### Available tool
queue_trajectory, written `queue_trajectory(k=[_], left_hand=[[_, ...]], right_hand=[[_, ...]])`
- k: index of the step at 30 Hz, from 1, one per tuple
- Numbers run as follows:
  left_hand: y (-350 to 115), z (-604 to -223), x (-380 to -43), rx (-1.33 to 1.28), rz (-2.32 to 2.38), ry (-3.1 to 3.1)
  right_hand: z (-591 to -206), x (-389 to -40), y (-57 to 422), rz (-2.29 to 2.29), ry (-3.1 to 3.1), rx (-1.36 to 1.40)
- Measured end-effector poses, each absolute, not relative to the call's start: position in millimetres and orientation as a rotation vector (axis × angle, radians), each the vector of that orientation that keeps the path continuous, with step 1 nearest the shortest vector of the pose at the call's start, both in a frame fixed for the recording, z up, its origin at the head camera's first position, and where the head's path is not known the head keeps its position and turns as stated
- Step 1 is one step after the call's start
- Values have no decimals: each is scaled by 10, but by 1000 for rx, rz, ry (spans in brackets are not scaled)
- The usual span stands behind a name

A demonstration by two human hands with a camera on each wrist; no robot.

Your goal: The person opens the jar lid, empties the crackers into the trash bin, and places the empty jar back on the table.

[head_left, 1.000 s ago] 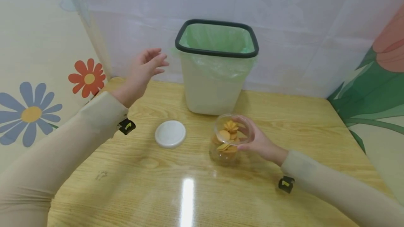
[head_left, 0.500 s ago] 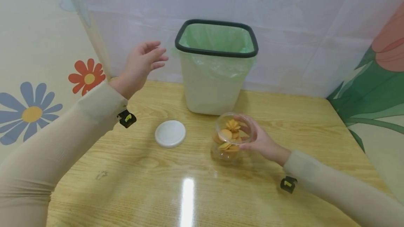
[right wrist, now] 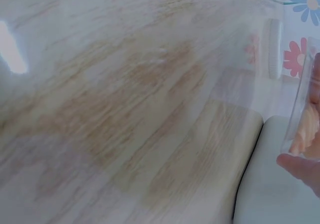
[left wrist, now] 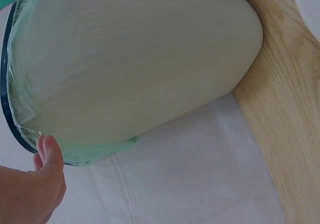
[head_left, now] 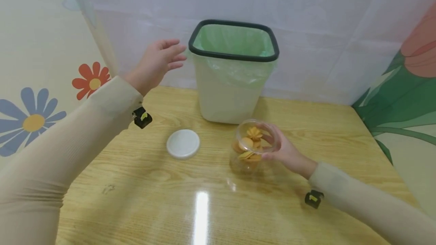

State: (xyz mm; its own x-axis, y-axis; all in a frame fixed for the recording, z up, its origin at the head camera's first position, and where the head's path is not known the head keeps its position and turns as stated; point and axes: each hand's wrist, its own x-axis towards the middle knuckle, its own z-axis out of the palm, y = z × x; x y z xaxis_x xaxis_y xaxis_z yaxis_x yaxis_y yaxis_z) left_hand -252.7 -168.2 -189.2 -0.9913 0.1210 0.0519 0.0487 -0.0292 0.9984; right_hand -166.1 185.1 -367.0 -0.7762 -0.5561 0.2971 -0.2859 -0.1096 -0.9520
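My right hand (head_left: 285, 153) grips a clear, lidless jar (head_left: 241, 165) from its right side, thumb near the front and fingers behind. Inside are several orange-yellow biscuits (head_left: 246, 144), one of them flower-shaped. At the right edge of the right wrist view, part of the jar shows with the thumb (right wrist: 300, 170) against it. My left hand (head_left: 154, 63) is raised in the air, fingers loosely extended and holding nothing. Its fingertips are close to the left side of the bin's black rim (head_left: 231, 55). In the left wrist view that hand (left wrist: 37, 189) overlaps the green bag's edge.
A pale bin (head_left: 228, 93) with a green bag liner (head_left: 235, 41) stands at the back of the wooden table (head_left: 153, 199). Left of the jar lies a round white lid (head_left: 183, 144). A pale cloth (head_left: 306, 67) hangs behind, with flower-patterned panels at both sides.
My left hand has risen and come slightly right, nearer the bin's rim. My right hand has shifted a little right and away from me with the jar. The lid and bin stay put.
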Motion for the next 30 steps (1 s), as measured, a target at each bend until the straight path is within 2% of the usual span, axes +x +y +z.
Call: queue_trajectory(k=[17, 26, 30], left_hand=[[-1678, -1764, -2724, 155, 2177, 1924], [-1556, -1654, -2935, -208, 2294, 1706], [-1549, -1619, -3005, -266, 2276, 1680]], right_hand=[[-3669, -1660, 1932, -2071, 1870, -1016], [-3675, -1663, 1973, -2134, 1807, -1036], [-3634, -1646, 1997, -2124, 1840, -1020]])
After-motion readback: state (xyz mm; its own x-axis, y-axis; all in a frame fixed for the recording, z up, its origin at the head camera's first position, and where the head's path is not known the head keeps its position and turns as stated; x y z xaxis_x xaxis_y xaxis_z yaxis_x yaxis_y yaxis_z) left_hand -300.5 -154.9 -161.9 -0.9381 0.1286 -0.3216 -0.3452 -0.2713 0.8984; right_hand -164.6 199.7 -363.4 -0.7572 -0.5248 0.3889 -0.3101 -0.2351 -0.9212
